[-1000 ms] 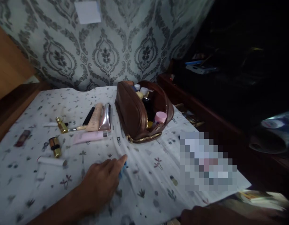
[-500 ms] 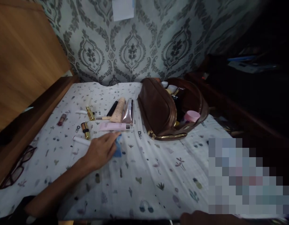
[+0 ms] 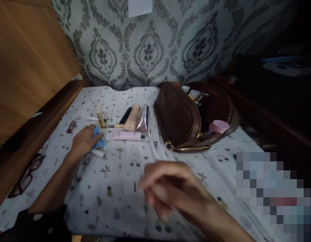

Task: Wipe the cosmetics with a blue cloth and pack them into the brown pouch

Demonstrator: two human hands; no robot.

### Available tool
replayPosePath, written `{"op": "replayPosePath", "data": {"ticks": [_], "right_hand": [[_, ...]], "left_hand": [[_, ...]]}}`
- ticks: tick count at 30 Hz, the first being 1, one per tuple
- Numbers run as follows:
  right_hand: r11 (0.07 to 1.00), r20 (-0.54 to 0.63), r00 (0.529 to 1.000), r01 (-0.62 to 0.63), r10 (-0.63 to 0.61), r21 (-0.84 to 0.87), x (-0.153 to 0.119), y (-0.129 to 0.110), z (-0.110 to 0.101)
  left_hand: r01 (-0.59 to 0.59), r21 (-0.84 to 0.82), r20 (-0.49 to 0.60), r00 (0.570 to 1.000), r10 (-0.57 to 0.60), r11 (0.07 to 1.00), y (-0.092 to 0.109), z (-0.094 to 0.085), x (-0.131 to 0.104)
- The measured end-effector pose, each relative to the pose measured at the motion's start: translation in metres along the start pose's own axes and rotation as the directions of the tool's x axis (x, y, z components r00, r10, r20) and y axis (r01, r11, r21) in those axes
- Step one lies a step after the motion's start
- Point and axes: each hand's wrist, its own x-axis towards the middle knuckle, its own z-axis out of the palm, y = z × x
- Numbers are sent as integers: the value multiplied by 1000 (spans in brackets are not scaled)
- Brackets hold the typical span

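Observation:
My left hand (image 3: 82, 141) is closed on a blue cloth (image 3: 99, 141) at the left of the printed sheet. It covers the spot where a black-and-gold lipstick lay. A white tube (image 3: 98, 153) sticks out just below the cloth. My right hand (image 3: 168, 188) hovers over the sheet nearer to me, curled and smeared by motion; whether its fingers hold anything is unclear. Beyond the hands lie a pink tube (image 3: 126, 135), a beige tube (image 3: 132, 117), a silvery tube (image 3: 142, 120) and a gold lipstick (image 3: 101, 121).
An open brown cosmetic bag (image 3: 177, 114) stands at the right, with a pink-lidded jar (image 3: 219, 126) and other items inside. Red-framed glasses (image 3: 28, 176) lie at the left edge by a wooden board. A small reddish bottle (image 3: 71, 126) lies near them. A patterned curtain (image 3: 149, 50) hangs behind.
My left hand has moved left with the blue cloth, from beside the pink tube to over the black-and-gold lipstick. My right hand has risen into view from the bottom edge.

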Motion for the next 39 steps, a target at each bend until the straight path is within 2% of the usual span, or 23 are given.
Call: {"op": "replayPosePath", "data": {"ticks": [3, 5, 7, 9, 12, 14, 16, 19, 22, 25, 29, 30, 32, 35, 37, 39], "right_hand": [[997, -122, 992, -12, 22, 80, 56, -4, 5], [997, -153, 986, -63, 70, 47, 75, 9, 8], [998, -179, 982, -62, 61, 3, 83, 28, 10], [998, -201, 979, -36, 26, -45, 87, 46, 9], [999, -262, 964, 25, -35, -42, 89, 65, 5], [997, -291, 954, 72, -70, -5, 90, 71, 1], [992, -317, 941, 126, -117, 9, 91, 73, -5], [984, -379, 911, 176, -164, -2, 91, 72, -16], [983, -416, 894, 183, -166, 0, 92, 70, -24], [977, -427, 884, 213, -193, -1, 94, 68, -30], [965, -427, 870, 262, -247, -24, 96, 67, -37], [961, -430, 865, 273, -260, -31, 97, 67, -39], [954, -443, 850, 295, -285, -47, 98, 68, -44], [941, -470, 820, 327, -327, -84, 100, 70, -47], [929, -485, 798, 354, -358, -104, 101, 71, -47], [921, -491, 784, 375, -378, -111, 101, 73, -45]], "left_hand": [[-41, -41, -55, 998, 39, 998, 0, 4, 6], [-78, -117, -143, 988, 61, 990, 2, 2, 9], [-105, -272, -230, 972, 41, 957, 8, -2, 7], [-124, -506, -245, 970, -4, 854, 21, -5, 0], [-127, -786, -145, 989, 20, 605, 53, -6, -17], [-180, -824, -142, 983, 113, 537, 77, -3, -30], [-247, -808, -187, 968, 166, 534, 97, -1, -39], [-268, -805, -237, 963, 128, 528, 113, 2, -43], [-251, -843, -255, 965, 56, 475, 114, 7, -41], [-249, -879, -257, 966, 36, 406, 107, 16, -36], [-160, -947, -176, 984, -31, 279, 100, 30, -31], [-138, -951, -156, 987, -45, 275, 100, 33, -30], [-148, -930, -165, 986, -23, 336, 100, 34, -31], [-290, -826, -249, 957, 148, 484, 104, 31, -36], [-384, -750, -283, 922, 263, 538, 106, 27, -41], [-399, -712, -270, 915, 298, 578, 106, 24, -43]]}}
